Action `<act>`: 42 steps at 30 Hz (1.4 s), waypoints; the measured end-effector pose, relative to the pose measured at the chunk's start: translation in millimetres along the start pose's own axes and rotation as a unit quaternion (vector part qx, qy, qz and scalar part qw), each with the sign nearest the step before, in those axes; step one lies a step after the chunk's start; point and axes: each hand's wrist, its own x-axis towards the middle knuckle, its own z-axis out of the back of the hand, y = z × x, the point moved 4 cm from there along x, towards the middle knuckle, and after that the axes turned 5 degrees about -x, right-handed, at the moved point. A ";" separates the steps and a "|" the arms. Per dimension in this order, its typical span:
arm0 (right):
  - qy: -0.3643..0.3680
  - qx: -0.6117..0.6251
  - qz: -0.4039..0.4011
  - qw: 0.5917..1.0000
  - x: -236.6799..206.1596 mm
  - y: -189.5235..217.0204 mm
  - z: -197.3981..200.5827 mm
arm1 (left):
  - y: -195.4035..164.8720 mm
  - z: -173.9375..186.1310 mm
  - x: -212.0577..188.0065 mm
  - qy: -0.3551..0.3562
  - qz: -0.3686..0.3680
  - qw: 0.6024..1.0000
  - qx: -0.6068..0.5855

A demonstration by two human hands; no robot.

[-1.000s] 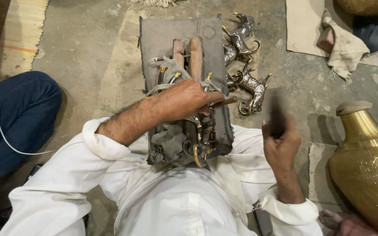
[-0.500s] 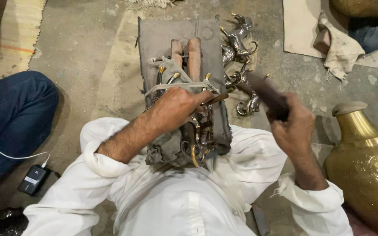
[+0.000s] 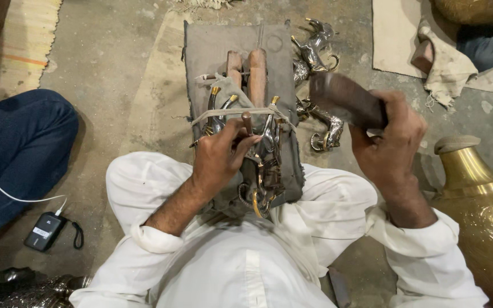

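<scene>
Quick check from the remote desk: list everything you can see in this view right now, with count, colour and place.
Grey pad: one, grey, on the lap and floor, centre.
Metal figure: one, silver and brass, strapped on the pad.
Punch: one, dark, upright on the figure.
Wooden block: one, dark brown, raised at right.
Loose metal figures: several, silver, right of the pad.
Brass vase: one, gold, right edge.
Cloth rag: one, beige, top right.
Black device: one, with white cable, lower left.
Blue-clad leg: one, another person's, left.
Left hand: holds the punch.
Right hand: grips the wooden block.
</scene>
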 end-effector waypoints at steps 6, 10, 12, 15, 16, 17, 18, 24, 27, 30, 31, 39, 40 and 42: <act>0.149 -0.181 0.120 0.965 22.1 18.4 -4.7 | -12.3 0.6 -2.5 -0.008 -0.078 0.996 0.031; 0.173 -0.140 0.095 0.970 30.2 18.8 7.0 | -9.6 -3.4 5.3 0.039 -0.038 0.998 0.042; 0.185 -0.215 0.084 0.955 30.4 16.7 8.8 | -8.8 -4.1 8.6 0.057 -0.030 0.997 0.050; 0.181 -0.044 -0.071 0.980 27.9 4.5 10.9 | -9.6 -4.9 12.7 0.066 -0.036 0.996 0.057; 0.191 -0.091 -0.031 0.977 25.7 6.0 9.3 | -10.2 -4.4 13.0 0.068 -0.040 0.995 0.062; 0.196 -0.138 0.008 0.971 22.6 7.0 8.1 | -10.3 -4.9 14.2 0.072 -0.040 0.994 0.065; 0.199 -0.187 0.045 0.961 19.9 7.5 6.7 | -10.0 -5.3 15.6 0.078 -0.044 0.994 0.068; 0.262 -0.170 -0.030 0.949 -0.5 -11.2 -3.8 | -9.7 -8.3 17.3 0.109 -0.051 0.992 0.047; 0.294 -0.151 -0.052 0.942 -16.8 -24.3 -11.2 | -7.8 -1.9 24.9 0.078 -0.041 0.996 -0.007; 0.352 -0.021 -0.217 0.911 -45.5 -49.4 -25.2 | -3.6 3.7 40.5 0.115 -0.037 0.990 -0.069; 0.330 0.077 -0.215 0.916 -54.0 -50.8 -33.6 | -1.8 5.0 47.8 0.141 -0.044 0.985 -0.087; 0.081 0.293 -0.273 0.913 -109.8 -52.0 -73.2 | -4.3 -21.2 75.5 0.345 -0.099 0.930 0.075; 0.065 0.263 -0.274 0.923 -110.1 -51.4 -70.1 | -4.8 -21.3 76.2 0.354 -0.096 0.927 0.081; 0.037 0.203 -0.271 0.940 -105.9 -49.7 -59.7 | -5.1 -21.6 77.1 0.376 -0.079 0.919 0.093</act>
